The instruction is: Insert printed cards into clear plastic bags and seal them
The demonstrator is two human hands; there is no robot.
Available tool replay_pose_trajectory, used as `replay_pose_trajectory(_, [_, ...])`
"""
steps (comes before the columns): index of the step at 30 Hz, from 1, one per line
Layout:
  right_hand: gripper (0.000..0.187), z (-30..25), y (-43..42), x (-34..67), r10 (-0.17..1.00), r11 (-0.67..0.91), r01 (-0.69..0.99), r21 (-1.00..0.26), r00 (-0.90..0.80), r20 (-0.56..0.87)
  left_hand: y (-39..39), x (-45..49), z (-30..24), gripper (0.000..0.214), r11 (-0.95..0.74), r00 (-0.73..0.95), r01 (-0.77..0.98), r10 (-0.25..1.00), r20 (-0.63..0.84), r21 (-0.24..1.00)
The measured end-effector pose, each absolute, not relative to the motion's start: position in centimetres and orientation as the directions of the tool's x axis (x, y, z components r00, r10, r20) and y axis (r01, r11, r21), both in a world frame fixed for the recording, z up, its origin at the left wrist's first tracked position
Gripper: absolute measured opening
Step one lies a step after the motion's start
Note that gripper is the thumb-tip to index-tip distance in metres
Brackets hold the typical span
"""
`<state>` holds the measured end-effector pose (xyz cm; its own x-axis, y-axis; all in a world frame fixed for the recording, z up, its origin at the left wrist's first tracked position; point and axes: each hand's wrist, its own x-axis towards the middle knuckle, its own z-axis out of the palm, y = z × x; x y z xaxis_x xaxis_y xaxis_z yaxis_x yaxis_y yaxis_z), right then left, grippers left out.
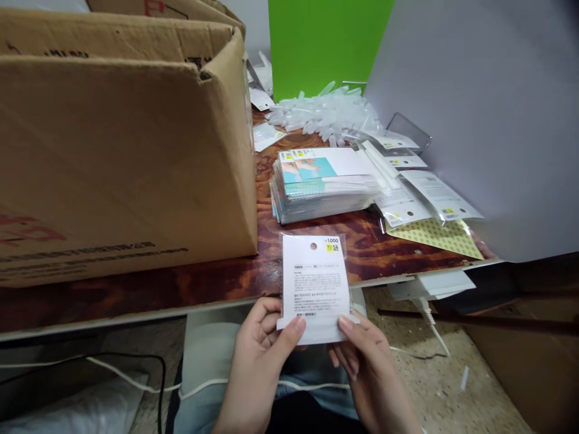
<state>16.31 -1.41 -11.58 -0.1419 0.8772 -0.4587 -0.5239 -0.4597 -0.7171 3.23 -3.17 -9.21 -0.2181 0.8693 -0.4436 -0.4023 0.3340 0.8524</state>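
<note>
Your left hand (260, 340) and right hand (365, 345) held the printed packet (315, 283) in a narrow grip, thumbs on top near its seven and five o'clock corners, at the near edge of the desk (212, 288); from it, a stack of packets (326, 184) lay at twelve o'clock and a cardboard box (126, 157) stood at ten

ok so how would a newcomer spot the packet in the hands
Find the large brown cardboard box on the left of the dark red-brown wooden table. Just right of its near corner, at the table's front edge, the left hand and right hand pinch a flat white printed card in clear plastic. Unlike the white packets lying farther right, this one is held.
</note>
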Motion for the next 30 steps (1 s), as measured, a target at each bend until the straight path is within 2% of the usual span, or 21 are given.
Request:
replay_pose_trajectory(9, [0.038, -12.3, -1.9, 16.5, 0.893, -0.441, -0.444, -0.780, -0.128, -0.432, -3.4, 3.3, -9.0, 0.038, 0.349, -0.233, -0.441, 0.845, -0.481, 0.827])
replay_pose_trajectory(14, [0.040, -13.0, -2.0, 16.7, 0.901, -0.428, -0.411, -0.805, -0.121, -0.418, -3.5, 2.9, -8.7, 0.031, 0.406, -0.140, -0.438, 0.851, -0.507, 0.802])
replay_pose_trajectory(19, [0.039, -13.4, -2.1, 17.0, 0.906, -0.422, -0.363, -0.831, -0.123, -0.406, -3.9, 1.8, -8.7, 0.043, 0.409, -0.020, -0.527, 0.870, -0.492, 0.745])
replay_pose_trajectory(24, [0.039, -13.4, -2.1, 17.1, 0.911, -0.412, -0.317, -0.854, -0.147, -0.385, -3.9, 0.4, -8.4, 0.044, 0.403, 0.111, -0.436, 0.912, -0.396, 0.805])
replay_pose_trajectory(26, [0.039, -13.2, -2.1, 17.1, 0.909, -0.416, -0.299, -0.859, -0.177, -0.378, -3.7, 0.3, -8.3, 0.045, 0.431, 0.141, -0.395, 0.901, -0.410, 0.811])
replay_pose_trajectory(30, [0.041, -12.8, -2.1, 17.0, 0.911, -0.405, -0.271, -0.873, -0.204, -0.359, -3.4, 0.8, -8.6, 0.033, 0.473, 0.074, -0.359, 0.874, -0.481, 0.804])
